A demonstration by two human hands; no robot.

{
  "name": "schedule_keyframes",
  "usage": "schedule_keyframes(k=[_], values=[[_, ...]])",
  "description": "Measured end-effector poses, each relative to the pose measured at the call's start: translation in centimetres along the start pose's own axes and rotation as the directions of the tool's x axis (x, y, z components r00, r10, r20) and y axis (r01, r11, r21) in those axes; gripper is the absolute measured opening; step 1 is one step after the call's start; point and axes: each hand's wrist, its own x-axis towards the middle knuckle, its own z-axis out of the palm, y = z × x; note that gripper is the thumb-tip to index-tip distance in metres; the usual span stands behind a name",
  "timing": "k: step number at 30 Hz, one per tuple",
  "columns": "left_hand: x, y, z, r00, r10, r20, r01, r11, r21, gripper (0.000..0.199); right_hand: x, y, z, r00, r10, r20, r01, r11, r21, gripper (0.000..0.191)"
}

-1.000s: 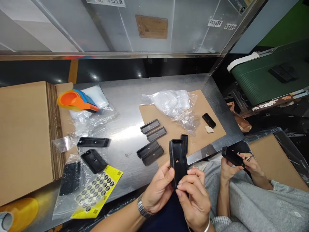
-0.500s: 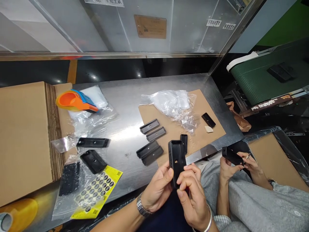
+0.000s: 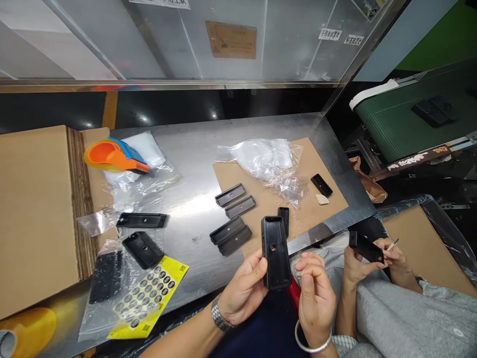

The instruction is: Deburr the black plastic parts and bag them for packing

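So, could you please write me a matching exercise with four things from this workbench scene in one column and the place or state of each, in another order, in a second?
Things
1. Left hand
2. Orange scoop
3. Yellow sticker sheet
4. Green belt

Place or state
A. Lying over a blue scoop
B. At the right of the picture, with a dark item on it
C. Holding a long black tray
D. Partly under clear plastic

Right pairs: 1-C, 2-A, 3-D, 4-B
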Motion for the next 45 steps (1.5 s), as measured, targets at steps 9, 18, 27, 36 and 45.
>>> schedule_keyframes(k=[9,18,27,36,45], values=[[0.3,0.1,-0.5,0.999,-0.045,0.029,0.045,0.999,0.005,0.027,0.0,0.1,0.5,0.994,0.104,0.028,-0.107,0.987,0.124,0.008],[0.7,0.4,-1.0,0.997,-0.071,0.008,0.071,0.996,0.049,0.032,-0.6,1.7,0.8,0.966,0.252,-0.051,-0.235,0.945,0.227,0.015],[7.4,-3.2,-9.9,0.889,0.356,-0.288,0.011,0.611,0.791,0.040,-0.3,12.0,1.4,0.932,0.338,-0.130,-0.361,0.892,-0.272,0.027],[14.1,-5.5,-14.4,0.761,0.547,-0.350,0.188,0.330,0.925,0.047,1.4,15.8,2.6,0.974,0.165,-0.153,-0.220,0.845,-0.488,0.032],[13.2,-7.1,-12.7,0.736,0.617,-0.277,0.275,0.101,0.956,0.059,8.4,18.0,1.8,0.969,0.217,-0.115,-0.231,0.645,-0.728,0.033]])
